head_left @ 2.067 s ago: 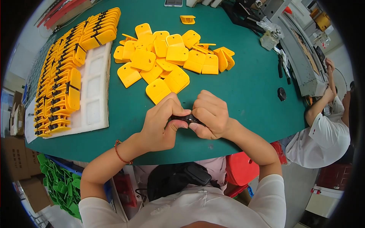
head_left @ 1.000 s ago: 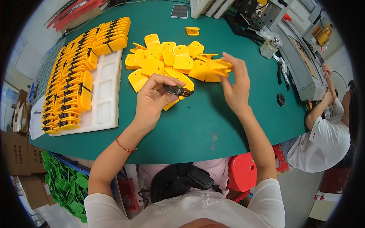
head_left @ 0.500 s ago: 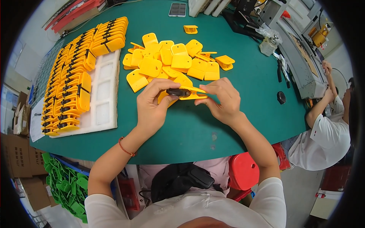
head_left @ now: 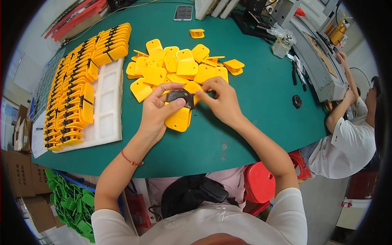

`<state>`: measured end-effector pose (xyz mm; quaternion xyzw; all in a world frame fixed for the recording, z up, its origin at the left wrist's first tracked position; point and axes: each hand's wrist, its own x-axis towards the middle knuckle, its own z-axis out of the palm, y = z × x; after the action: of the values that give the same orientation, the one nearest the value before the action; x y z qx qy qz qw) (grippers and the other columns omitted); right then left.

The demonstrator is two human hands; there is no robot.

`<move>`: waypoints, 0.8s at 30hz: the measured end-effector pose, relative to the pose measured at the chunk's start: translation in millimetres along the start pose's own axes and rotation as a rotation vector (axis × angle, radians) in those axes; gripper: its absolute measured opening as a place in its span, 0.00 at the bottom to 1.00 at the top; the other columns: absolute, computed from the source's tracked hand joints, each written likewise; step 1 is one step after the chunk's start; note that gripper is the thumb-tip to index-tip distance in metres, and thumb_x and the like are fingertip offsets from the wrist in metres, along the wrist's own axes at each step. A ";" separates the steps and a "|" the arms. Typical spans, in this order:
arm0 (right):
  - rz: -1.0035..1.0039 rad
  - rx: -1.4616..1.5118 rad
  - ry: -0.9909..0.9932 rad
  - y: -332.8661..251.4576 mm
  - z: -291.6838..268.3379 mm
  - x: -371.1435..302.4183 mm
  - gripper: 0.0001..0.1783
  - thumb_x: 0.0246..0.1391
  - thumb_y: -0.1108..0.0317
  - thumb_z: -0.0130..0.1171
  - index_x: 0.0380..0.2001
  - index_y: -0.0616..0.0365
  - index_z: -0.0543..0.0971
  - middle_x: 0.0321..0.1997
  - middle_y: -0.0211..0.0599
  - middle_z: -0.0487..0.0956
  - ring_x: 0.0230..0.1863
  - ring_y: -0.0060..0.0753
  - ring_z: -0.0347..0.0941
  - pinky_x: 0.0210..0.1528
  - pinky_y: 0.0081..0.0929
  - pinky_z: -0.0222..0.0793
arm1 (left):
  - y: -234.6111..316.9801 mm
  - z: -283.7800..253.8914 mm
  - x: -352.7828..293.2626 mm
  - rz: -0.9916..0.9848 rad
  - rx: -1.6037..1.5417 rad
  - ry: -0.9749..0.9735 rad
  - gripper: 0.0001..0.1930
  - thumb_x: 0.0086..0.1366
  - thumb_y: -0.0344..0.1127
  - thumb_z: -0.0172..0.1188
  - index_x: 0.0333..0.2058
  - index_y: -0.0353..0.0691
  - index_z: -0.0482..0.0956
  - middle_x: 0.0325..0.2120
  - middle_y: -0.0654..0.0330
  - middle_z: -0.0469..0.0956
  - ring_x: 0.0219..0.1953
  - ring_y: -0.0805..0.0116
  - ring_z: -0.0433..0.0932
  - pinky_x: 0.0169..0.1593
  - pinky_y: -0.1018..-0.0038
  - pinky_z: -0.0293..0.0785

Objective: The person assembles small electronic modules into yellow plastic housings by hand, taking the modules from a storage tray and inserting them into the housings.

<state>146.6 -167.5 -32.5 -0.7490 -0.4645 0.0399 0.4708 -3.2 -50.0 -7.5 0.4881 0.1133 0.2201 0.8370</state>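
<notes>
My left hand (head_left: 154,112) is closed around a yellow plastic clip (head_left: 178,123), its thumb lying over a dark, rounded black part (head_left: 184,96) at the clip's middle. One flat yellow end of the clip points down toward me. At the other end, my right hand (head_left: 223,100) pinches the yellow plate between thumb and fingers. Some of the black part is covered by the left fingers. Just beyond both hands lies a loose heap of yellow plastic pieces (head_left: 155,75), rounded plates with a small hole near one end.
On the left, rows of yellow clips with black middles (head_left: 86,108) stand on a white foam tray (head_left: 109,122). A phone (head_left: 183,13), pliers (head_left: 294,72) and a round black object (head_left: 297,101) lie on the green table (head_left: 253,147). Green pieces (head_left: 73,204) fill a bin; a co-worker (head_left: 345,151) sits at right.
The clip has turned from edge-on to show its flat face, with one end now pointing toward me. My right hand has shifted slightly left, and the whole view has moved a little.
</notes>
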 end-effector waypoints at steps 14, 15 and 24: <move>0.303 0.958 -0.039 -12.0 -33.7 1.4 0.16 0.44 0.78 0.58 0.40 0.63 0.74 0.34 0.29 0.74 0.36 0.16 0.69 0.38 0.13 0.64 | -13.0 4.5 -3.9 0.031 0.391 -0.160 0.34 0.43 0.25 0.70 0.48 0.32 0.62 0.39 0.51 0.76 0.40 0.71 0.76 0.46 0.77 0.72; 0.302 0.942 -0.067 -12.9 -32.9 0.7 0.15 0.44 0.78 0.57 0.40 0.63 0.74 0.34 0.29 0.74 0.36 0.17 0.69 0.38 0.14 0.65 | -13.5 4.9 -3.7 0.055 0.401 -0.161 0.34 0.43 0.25 0.70 0.49 0.32 0.62 0.39 0.51 0.76 0.40 0.71 0.76 0.47 0.77 0.72; 0.151 0.884 -0.181 -17.8 -22.1 -4.7 0.17 0.44 0.77 0.57 0.41 0.62 0.73 0.35 0.29 0.74 0.37 0.19 0.69 0.43 0.16 0.65 | -8.7 6.6 -5.3 0.170 0.543 -0.167 0.32 0.45 0.26 0.69 0.49 0.31 0.64 0.39 0.52 0.76 0.41 0.72 0.76 0.47 0.77 0.71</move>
<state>143.3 -183.5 -8.8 -0.5013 -0.3861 0.3339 0.6987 -2.9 -61.3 -11.9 0.7184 0.0574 0.2103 0.6606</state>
